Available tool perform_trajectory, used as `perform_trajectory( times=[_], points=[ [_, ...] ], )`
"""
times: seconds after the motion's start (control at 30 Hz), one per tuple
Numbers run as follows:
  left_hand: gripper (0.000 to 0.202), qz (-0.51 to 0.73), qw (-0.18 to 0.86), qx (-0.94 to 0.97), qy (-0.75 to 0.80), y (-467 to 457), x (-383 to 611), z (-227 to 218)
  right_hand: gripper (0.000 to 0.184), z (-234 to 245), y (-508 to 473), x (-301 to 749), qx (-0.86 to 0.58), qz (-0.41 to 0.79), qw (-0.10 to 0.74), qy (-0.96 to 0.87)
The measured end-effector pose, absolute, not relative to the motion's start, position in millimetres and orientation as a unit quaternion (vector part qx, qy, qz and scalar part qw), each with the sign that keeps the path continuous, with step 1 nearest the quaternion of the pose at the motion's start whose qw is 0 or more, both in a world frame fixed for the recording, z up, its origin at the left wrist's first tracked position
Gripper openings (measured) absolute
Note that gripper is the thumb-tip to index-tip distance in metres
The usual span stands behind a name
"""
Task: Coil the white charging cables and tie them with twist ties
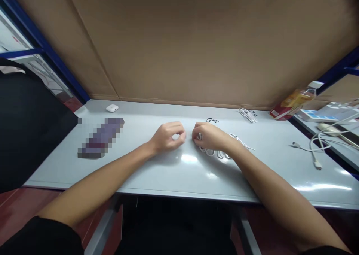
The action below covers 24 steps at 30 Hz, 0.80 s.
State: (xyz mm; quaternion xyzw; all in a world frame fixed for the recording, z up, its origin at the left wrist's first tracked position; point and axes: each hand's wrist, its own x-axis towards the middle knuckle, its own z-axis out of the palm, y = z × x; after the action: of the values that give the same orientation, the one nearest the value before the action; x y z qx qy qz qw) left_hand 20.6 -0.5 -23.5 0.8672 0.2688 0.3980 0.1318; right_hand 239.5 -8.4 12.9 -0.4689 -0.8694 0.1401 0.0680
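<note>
My left hand point(169, 136) hovers over the middle of the table, thumb and forefinger curled into a ring with the tips together. Anything between those tips is too small to make out. Just to its right, my right hand point(209, 135) has its fingers closed on part of a white cable point(209, 152). Loops of that cable lie on the tabletop under my right hand and wrist, and a straight end sticks out past the wrist. Thin black ties point(212, 120) rest right behind my right hand.
On the grey table point(168, 180) are a white earbud case point(112, 108), a pixelated dark object point(103, 137), a bundled white cable point(248, 115) and a leaning drink bottle point(294, 101). Loose cables point(316, 146) hang over the right edge. Brown board point(196, 45) closes the back.
</note>
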Motion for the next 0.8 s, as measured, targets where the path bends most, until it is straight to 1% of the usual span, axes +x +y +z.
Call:
perform_trajectory(
  times=[0.07, 0.17, 0.3, 0.37, 0.43, 0.5, 0.57, 0.6, 0.63, 0.67, 0.8],
  points=[
    [0.028, 0.413, 0.146, 0.834, 0.335, 6.8, 15.7, -21.7, 0.015, 17.8, -9.5, 245.7, -0.494, 0.136, 0.028, -0.858],
    [0.024, 0.401, 0.175, 0.804, 0.402, 14.0, 13.5, -23.9, 0.015, 24.9, -11.1, 254.8, -0.531, 0.142, -0.034, -0.835],
    [0.018, 0.358, 0.186, 0.816, 0.413, 16.9, 15.7, -32.0, 0.017, 32.5, -14.7, 260.5, -0.560, 0.137, -0.091, -0.812],
    [0.017, 0.341, 0.181, 0.825, 0.414, 16.8, 16.5, -35.0, 0.015, 34.1, -16.3, 258.8, -0.563, 0.130, -0.093, -0.811],
    [0.018, 0.328, 0.172, 0.827, 0.423, 16.3, 16.3, -36.0, 0.012, 31.7, -17.3, 252.5, -0.552, 0.116, -0.047, -0.824],
    [0.022, 0.314, 0.158, 0.824, 0.445, 16.1, 15.0, -35.6, 0.014, 23.4, -17.9, 241.1, -0.537, 0.087, 0.056, -0.837],
    [0.030, 0.295, 0.142, 0.817, 0.474, 16.4, 13.1, -35.2, 0.027, 8.8, -19.0, 225.6, -0.528, 0.049, 0.173, -0.830],
    [0.036, 0.281, 0.134, 0.815, 0.489, 16.8, 12.1, -35.5, 0.035, -0.1, -19.7, 217.4, -0.524, 0.037, 0.213, -0.824],
    [0.041, 0.265, 0.125, 0.814, 0.502, 17.2, 11.3, -36.2, 0.042, -9.5, -20.5, 209.5, -0.517, 0.035, 0.229, -0.824],
    [0.046, 0.242, 0.119, 0.815, 0.513, 17.7, 10.7, -37.3, 0.048, -18.8, -21.3, 202.3, -0.509, 0.039, 0.227, -0.830],
    [0.059, 0.115, 0.130, 0.829, 0.532, 18.1, 10.7, -42.1, 0.061, -46.3, -22.2, 185.6, -0.516, 0.056, 0.148, -0.842]
  ],
)
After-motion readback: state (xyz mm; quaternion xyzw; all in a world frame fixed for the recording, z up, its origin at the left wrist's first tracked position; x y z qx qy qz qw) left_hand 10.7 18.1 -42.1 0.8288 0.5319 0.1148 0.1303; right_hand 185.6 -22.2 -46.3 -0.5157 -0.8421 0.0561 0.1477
